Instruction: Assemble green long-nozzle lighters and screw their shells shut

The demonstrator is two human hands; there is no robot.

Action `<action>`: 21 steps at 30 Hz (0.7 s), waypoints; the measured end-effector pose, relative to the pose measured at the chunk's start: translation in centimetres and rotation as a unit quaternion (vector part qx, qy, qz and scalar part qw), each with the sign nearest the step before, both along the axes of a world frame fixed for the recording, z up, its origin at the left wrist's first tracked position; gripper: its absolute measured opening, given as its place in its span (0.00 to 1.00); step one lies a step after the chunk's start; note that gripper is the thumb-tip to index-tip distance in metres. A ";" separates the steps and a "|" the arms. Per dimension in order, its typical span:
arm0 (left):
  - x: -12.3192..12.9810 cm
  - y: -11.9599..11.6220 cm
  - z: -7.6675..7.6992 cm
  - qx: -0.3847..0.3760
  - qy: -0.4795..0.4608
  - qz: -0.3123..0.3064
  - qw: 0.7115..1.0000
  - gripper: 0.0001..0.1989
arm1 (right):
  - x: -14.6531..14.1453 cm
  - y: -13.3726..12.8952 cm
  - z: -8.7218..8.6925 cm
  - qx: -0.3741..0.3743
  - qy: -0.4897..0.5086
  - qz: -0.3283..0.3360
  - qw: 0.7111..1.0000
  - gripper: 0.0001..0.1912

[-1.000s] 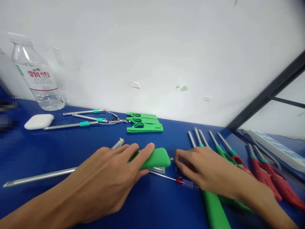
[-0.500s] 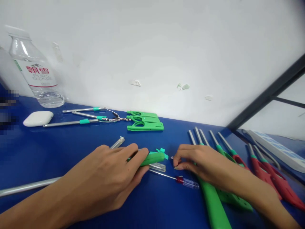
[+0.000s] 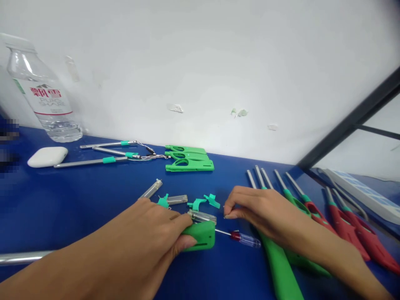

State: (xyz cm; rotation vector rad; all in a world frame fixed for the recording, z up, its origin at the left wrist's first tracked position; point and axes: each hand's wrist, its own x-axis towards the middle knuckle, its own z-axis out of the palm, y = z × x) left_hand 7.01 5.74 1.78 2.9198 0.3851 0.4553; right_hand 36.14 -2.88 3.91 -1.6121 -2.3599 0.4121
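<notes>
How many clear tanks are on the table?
3: a tank behind the left hand, a second tank beside a teal piece, a third tank behind the held green casing. The hand may hide more.

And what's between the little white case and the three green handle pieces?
Three thin silver rods with teal bands lie there, and some thin wires reach toward the green handle pieces. You can see it in the head view.

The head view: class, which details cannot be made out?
Head view: whatever the right hand may pinch; too small.
Head view: left end of the green plastic casing; behind the left hand.
Head view: left end of the silver metal tube; cut off by the edge.
</notes>
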 end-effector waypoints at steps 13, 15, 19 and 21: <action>0.0 -0.5 -1.0 0.016 0.015 -0.035 0.999 0.20 | -2.9 -0.8 0.3 -0.012 0.106 0.054 0.993 0.09; 0.1 -0.5 -1.3 0.014 0.008 -0.033 0.999 0.20 | -3.1 -0.9 0.2 -0.022 0.100 0.065 0.993 0.09; 0.2 -0.6 -1.8 0.012 -0.010 -0.029 0.999 0.18 | -3.4 -1.0 0.1 -0.033 0.093 0.076 0.992 0.10; 0.2 -0.6 -2.0 0.018 -0.021 -0.021 0.999 0.19 | -3.5 -1.0 0.1 -0.033 0.089 0.077 0.992 0.09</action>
